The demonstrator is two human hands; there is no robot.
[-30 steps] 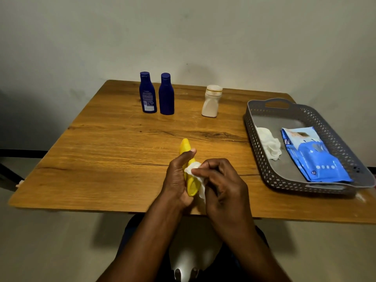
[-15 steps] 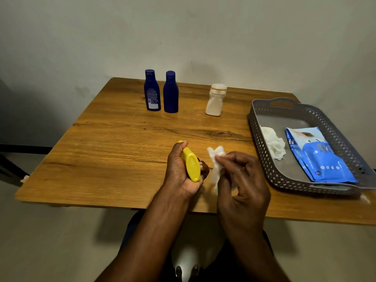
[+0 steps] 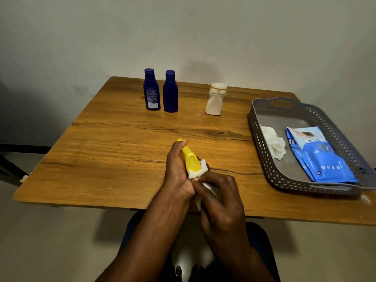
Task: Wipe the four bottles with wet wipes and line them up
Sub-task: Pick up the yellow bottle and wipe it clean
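Wooden table (image 3: pixel 114 143); left hand (image 3: pixel 176 169) gripping yellow bottle (image 3: pixel 190 160), right hand (image 3: pixel 219 197) pinching half-hidden wet wipe (image 3: pixel 196 173).

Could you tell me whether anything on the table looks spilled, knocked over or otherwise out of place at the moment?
Nothing stands out. The two blue bottles and the cream bottle stand upright at the far edge, and a crumpled used wipe lies in the grey tray beside the wipes pack.

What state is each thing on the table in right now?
Yellow bottle: gripped in left hand, tilted.
Wet wipe: pinched by right hand against the bottle's lower end.
Two blue bottles: upright, capped.
White bottle: upright.
Used wipe: crumpled in tray.
Wipe pack: flat in tray.
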